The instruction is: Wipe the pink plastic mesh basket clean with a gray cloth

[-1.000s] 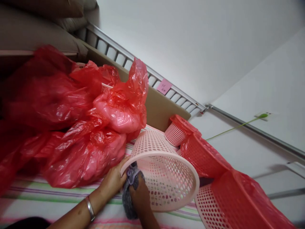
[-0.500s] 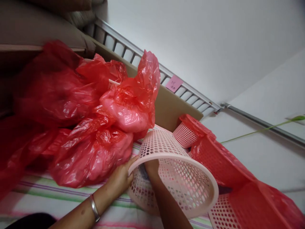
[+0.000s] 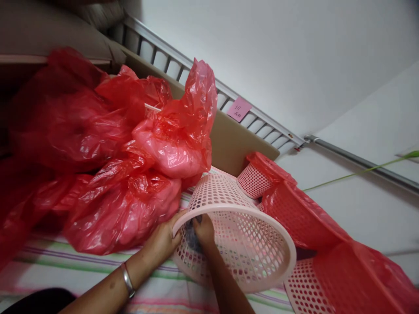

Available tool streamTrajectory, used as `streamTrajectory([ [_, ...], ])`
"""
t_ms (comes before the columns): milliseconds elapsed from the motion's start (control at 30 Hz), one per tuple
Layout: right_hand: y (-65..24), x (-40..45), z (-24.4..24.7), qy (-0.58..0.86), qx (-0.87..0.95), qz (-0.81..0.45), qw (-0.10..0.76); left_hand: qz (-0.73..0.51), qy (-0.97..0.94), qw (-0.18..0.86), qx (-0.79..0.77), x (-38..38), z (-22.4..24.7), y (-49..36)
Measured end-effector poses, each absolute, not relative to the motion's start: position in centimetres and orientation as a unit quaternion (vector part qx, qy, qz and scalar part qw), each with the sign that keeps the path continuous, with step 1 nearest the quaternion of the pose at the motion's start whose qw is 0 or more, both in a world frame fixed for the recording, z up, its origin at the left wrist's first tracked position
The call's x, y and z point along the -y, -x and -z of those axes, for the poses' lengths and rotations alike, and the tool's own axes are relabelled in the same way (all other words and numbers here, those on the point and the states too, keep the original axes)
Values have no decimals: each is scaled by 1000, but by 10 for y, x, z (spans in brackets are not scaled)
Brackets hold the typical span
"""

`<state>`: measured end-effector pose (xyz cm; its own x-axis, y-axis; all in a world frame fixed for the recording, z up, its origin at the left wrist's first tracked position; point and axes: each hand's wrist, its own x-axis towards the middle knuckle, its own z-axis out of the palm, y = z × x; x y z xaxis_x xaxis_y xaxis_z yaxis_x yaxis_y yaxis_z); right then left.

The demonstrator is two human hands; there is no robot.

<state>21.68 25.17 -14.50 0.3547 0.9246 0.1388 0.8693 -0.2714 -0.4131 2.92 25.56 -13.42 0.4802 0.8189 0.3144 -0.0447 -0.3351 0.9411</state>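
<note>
A pale pink perforated plastic basket (image 3: 222,192) lies tipped on its side, its round mouth facing me. My left hand (image 3: 168,237) is closed on the left part of its rim; a silver bangle circles that wrist. Inside the basket, my right hand (image 3: 204,231) is closed on a dark, crumpled cloth (image 3: 192,237), pressed near the left inner wall. Part of the cloth and some fingertips are hidden by the hand.
Full red plastic bags (image 3: 131,209) are heaped on the left. More pink baskets lined with red bags (image 3: 304,218) stand on the right. Striped fabric (image 3: 104,266) lies underneath. Behind run a brown board (image 3: 229,144), a metal rail with a pink note (image 3: 239,109), and a grey pipe (image 3: 356,160).
My right hand has drawn slightly back toward the basket's mouth, and more of the dark cloth shows. My left hand keeps the rim. The view has shifted a little.
</note>
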Motion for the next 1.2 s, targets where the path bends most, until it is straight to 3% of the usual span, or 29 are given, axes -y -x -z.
streamTrajectory([
  [267,-172,-174,148,785,578,-104,199,-428,-703,484,-297,-252,119,-21],
  [433,-171,-157,143,792,592,-65,136,-414,-719,437,-347,-260,108,-2],
  [633,-183,-206,143,791,598,-23,128,-393,-738,447,-318,-263,100,4],
  [933,-228,-317,146,806,549,-26,218,-413,-698,455,-368,-257,104,0],
  [1033,-230,-319,153,812,531,-35,239,-431,-608,502,-440,-245,128,-15],
  [1200,-231,-313,157,823,508,-45,249,-388,-526,624,-428,-233,157,-41],
])
